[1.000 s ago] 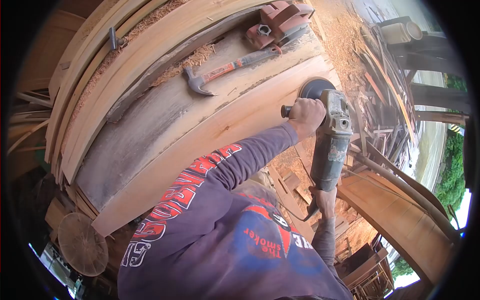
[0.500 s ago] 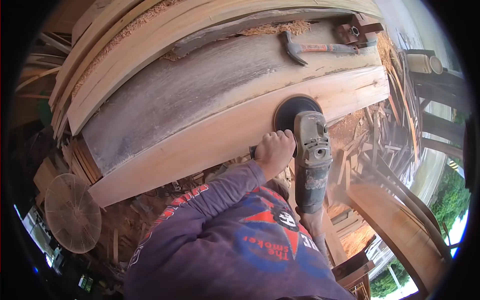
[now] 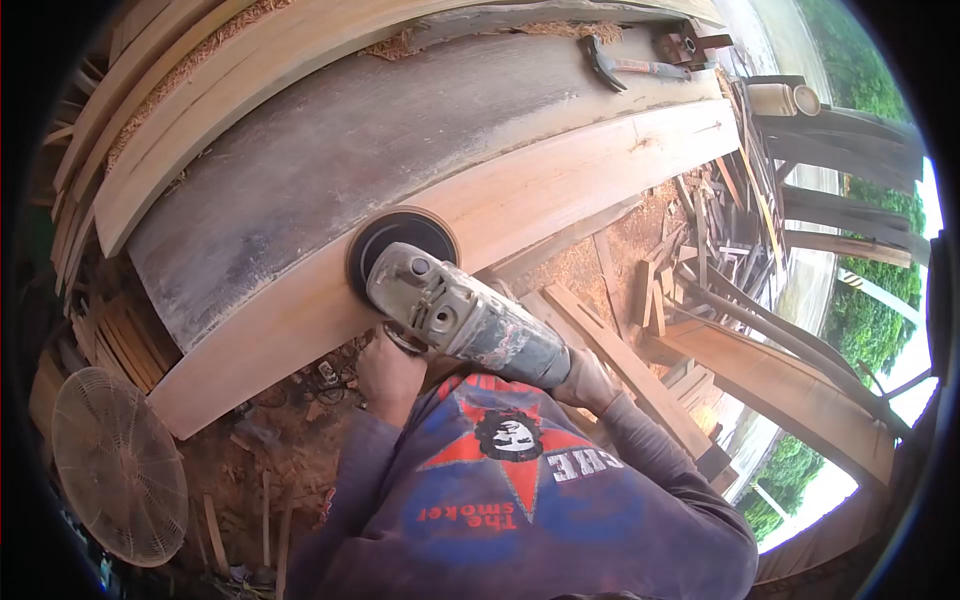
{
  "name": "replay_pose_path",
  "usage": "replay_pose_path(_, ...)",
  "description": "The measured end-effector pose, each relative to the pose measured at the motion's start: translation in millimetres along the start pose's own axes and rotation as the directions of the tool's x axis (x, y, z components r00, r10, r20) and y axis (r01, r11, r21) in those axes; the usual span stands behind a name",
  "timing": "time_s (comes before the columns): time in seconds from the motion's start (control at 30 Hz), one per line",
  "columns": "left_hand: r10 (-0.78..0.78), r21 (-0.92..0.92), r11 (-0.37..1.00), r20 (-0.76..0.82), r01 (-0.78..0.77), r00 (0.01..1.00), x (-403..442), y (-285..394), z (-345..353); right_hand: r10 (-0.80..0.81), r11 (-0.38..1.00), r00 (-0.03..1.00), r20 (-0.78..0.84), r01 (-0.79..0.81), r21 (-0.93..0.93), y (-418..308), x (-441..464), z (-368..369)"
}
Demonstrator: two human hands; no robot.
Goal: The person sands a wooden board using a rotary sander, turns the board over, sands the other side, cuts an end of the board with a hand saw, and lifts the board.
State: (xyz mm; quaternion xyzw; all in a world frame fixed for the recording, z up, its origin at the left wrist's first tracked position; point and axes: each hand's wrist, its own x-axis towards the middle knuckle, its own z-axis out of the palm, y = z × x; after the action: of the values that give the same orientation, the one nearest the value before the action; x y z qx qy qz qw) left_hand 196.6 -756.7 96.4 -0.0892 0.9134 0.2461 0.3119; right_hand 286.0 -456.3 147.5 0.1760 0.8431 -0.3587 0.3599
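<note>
An angle grinder [image 3: 470, 320] with a round dark sanding disc [image 3: 385, 240] lies across a long pale wooden board [image 3: 570, 190]. The disc is against the board's upper face, left of its middle. My left hand [image 3: 390, 375] is closed around the side handle by the grinder's head, below the board's near edge. At the rear end of the grinder's body, my right hand [image 3: 590, 382] is wrapped around it, with some fingers hidden behind the tool. Beyond the board stretches a grey, dusty worktop [image 3: 330, 150].
A claw hammer [image 3: 640, 68] lies at the far right of the worktop, near a reddish-brown clamp-like block [image 3: 690, 45]. Stacked planks [image 3: 190, 120] stand at the far left. A round fan guard [image 3: 120, 465] is at lower left. Wood scraps [image 3: 700, 240] and a large plank [image 3: 790, 390] sit right.
Both hands have brought the grinder leftward along the board, and its body has swung from nearly upright to slanted. The view has shifted, so my right hand shows more.
</note>
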Motion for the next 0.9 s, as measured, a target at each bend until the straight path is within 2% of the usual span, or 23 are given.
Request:
replay_pose_path(0.03,-0.021,-0.026,0.999,-0.049,0.020,0.999,-5,-12,-1,-0.065,0.997,0.996,0.055,0.067,-0.038,-11,6,-3)
replay_pose_path(0.1,-0.039,-0.122,0.992,-0.122,0.024,0.992,-11,-29,-8,-0.045,0.995,0.995,0.094,0.053,-0.082,-33,16,-5)
replay_pose_path(0.13,-0.063,-0.116,0.993,-0.216,0.039,0.974,-10,-34,-9,-0.043,0.993,0.992,0.115,0.055,-0.101,-36,21,-3)
replay_pose_path(0.27,-0.117,-0.106,0.990,-0.238,0.094,0.964,-2,-27,-26,-0.087,0.979,0.981,0.171,0.117,-0.169,-28,39,4)
replay_pose_path(0.37,-0.062,-0.044,0.998,-0.198,0.054,0.978,18,4,-16,-0.076,0.974,0.992,0.096,0.095,-0.208,-11,41,-21)
replay_pose_path(0.43,-0.018,-0.033,0.999,-0.155,0.013,0.988,30,37,3,-0.088,0.992,0.996,-0.019,0.085,-0.097,-10,36,-58)
replay_pose_path(0.5,0.012,-0.055,0.998,-0.065,-0.016,0.998,36,82,15,-0.043,0.998,0.997,-0.067,0.040,-0.053,22,36,-86)
replay_pose_path(0.53,0.025,-0.035,0.999,-0.036,-0.026,0.999,39,105,22,0.005,0.999,0.997,-0.071,-0.008,-0.052,27,34,-105)
replay_pose_path(0.57,0.034,-0.014,0.999,-0.010,-0.034,0.999,44,128,29,-0.002,0.998,0.999,-0.051,-0.001,-0.056,50,32,-119)
replay_pose_path(0.63,0.077,0.007,0.997,0.095,-0.078,0.993,59,172,41,-0.018,0.998,0.993,-0.116,0.011,-0.059,94,32,-143)
replay_pose_path(0.77,0.254,-0.057,0.967,0.099,-0.250,0.962,83,259,66,0.028,1.000,0.977,-0.211,-0.026,0.013,115,30,-209)
replay_pose_path(0.8,0.245,-0.037,0.969,0.153,-0.242,0.957,89,284,69,0.045,0.998,0.970,-0.239,-0.035,0.046,119,31,-225)
replay_pose_path(0.9,0.306,-0.080,0.952,0.176,-0.296,0.936,104,345,91,0.134,0.990,0.956,-0.260,-0.119,0.073,153,32,-266)
